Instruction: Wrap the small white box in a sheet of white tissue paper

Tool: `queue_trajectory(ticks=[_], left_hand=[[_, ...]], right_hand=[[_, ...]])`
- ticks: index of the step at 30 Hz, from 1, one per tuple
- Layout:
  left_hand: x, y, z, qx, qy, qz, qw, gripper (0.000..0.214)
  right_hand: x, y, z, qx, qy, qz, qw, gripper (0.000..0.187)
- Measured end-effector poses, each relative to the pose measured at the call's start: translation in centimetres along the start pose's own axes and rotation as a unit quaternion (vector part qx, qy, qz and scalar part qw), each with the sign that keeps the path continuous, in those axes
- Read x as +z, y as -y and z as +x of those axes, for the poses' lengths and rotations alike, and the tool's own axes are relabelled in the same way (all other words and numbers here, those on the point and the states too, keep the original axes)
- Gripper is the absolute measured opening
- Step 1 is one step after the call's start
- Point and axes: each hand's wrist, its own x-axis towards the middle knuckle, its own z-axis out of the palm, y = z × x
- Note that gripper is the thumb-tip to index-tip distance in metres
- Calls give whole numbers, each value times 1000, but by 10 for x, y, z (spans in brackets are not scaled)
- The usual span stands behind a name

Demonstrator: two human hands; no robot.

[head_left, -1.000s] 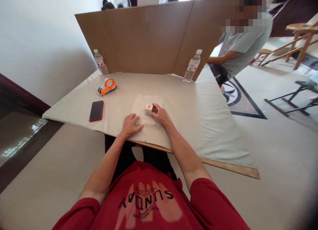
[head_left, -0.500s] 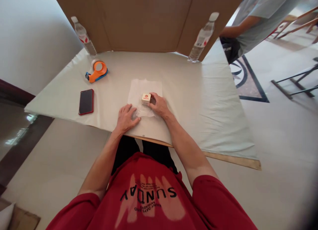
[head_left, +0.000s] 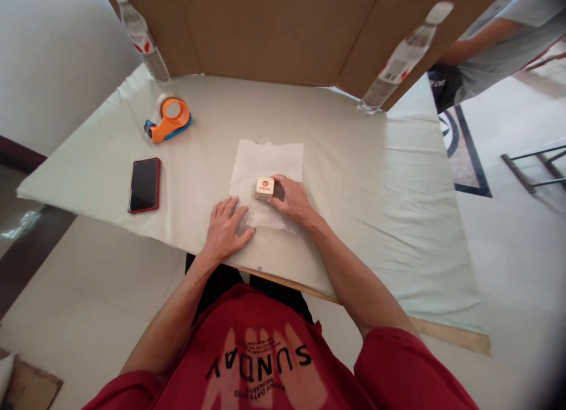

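Note:
A small cream box point(head_left: 265, 186) with a red print on top sits on a white sheet point(head_left: 269, 157). Clear plastic wrap point(head_left: 265, 217), crinkled like bubble wrap, covers the near part of that sheet. My right hand point(head_left: 292, 199) grips the box from its right side, thumb at the near edge and fingers at the far edge. Lying flat with fingers spread, my left hand point(head_left: 226, 228) presses on the near left corner of the wrap and the table beside it. The underside of the box is hidden.
An orange tape dispenser point(head_left: 170, 120) and a phone in a red case point(head_left: 144, 184) lie to the left. Water bottles stand at the back left point(head_left: 144, 39) and back right point(head_left: 401, 62) before a brown cardboard screen point(head_left: 274, 32). A person's arm point(head_left: 480, 43) shows beyond the table.
The camera view has shifted and come nearer to the table. Both hands keep almost the same pose, the right one still at the box and the left one still flat.

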Motion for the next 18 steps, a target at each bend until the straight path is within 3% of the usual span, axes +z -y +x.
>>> queue_trajectory(ticks=[6,13,18], left_hand=[[-3,-4,-1,-9,-15,-22,1000,49],[2,-9,12,25,-35,-57,997,39],[11,-6,16,-25,-58,-66,996,24]], right_hand=[[6,-7,-11,-9,-20,2,1000,53],[9,-10,-11,-8,-27,4,1000,57],[11,-12,-7,-10,-25,-3,1000,59]])
